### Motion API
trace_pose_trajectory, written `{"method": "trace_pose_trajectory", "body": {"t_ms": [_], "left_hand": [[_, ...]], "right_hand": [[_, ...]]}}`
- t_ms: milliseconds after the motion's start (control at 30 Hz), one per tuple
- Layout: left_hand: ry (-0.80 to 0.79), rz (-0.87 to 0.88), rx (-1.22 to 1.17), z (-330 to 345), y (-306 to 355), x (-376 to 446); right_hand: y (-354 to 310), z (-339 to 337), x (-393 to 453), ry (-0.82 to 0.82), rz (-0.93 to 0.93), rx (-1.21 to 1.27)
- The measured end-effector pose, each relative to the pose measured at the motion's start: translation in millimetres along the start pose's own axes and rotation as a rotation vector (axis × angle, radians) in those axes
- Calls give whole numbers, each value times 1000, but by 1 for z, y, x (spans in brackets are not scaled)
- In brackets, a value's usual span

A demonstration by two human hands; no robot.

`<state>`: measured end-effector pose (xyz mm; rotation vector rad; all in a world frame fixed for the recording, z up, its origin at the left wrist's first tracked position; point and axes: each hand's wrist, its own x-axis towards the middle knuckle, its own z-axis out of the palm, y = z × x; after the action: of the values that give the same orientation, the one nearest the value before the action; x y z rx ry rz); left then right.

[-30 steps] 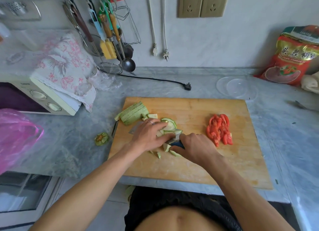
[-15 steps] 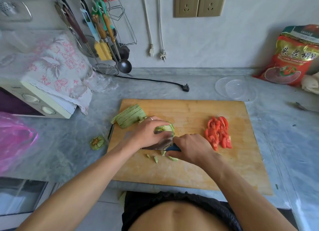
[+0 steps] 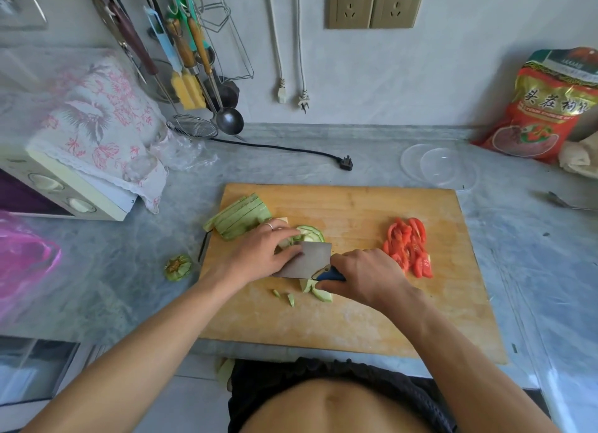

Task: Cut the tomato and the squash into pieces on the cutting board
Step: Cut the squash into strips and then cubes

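Note:
A wooden cutting board (image 3: 372, 319) lies on the grey counter. Red tomato pieces (image 3: 408, 246) are piled on its right side. A block of sliced green squash (image 3: 241, 217) sits at the board's far left corner, and round squash slices (image 3: 309, 233) lie in the middle. My left hand (image 3: 259, 254) presses on those slices, fingers curled over them against the flat of the cleaver (image 3: 305, 259). My right hand (image 3: 365, 277) grips the cleaver's blue handle. Cut squash bits (image 3: 318, 292) lie under and in front of the blade.
A squash stem end (image 3: 177, 267) lies on the counter left of the board. A cloth-covered oven (image 3: 74, 160) and a pink bag (image 3: 22, 258) stand at the left. A clear lid (image 3: 438, 167), a red sack (image 3: 547, 105) and a loose black plug (image 3: 345, 164) are behind.
The cleaver has tilted so its flat side shows, resting against my left hand's fingers. More squash bits lie in front of the blade. The view has shifted slightly.

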<state>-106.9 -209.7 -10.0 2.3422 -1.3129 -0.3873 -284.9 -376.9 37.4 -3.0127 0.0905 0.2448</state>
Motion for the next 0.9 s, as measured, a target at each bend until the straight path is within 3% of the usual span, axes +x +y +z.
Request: {"method": "trace_pose_trajectory", "body": {"t_ms": [267, 433, 533, 633, 733, 900], "left_hand": [[190, -115, 17, 5, -17, 1], [176, -192, -17, -6, -22, 7], [205, -311, -200, -17, -18, 11], [33, -464, -400, -31, -14, 10], [-148, -451, -485, -38, -9, 4], [62, -396, -433, -32, -3, -1]], "right_hand": [[-8, -12, 7, -50, -43, -48], [0, -24, 3, -34, -28, -33], [9, -33, 1, -42, 9, 7], [17, -38, -3, -46, 45, 22], [18, -39, -4, -38, 54, 23], [10, -40, 1, -30, 32, 42]]}}
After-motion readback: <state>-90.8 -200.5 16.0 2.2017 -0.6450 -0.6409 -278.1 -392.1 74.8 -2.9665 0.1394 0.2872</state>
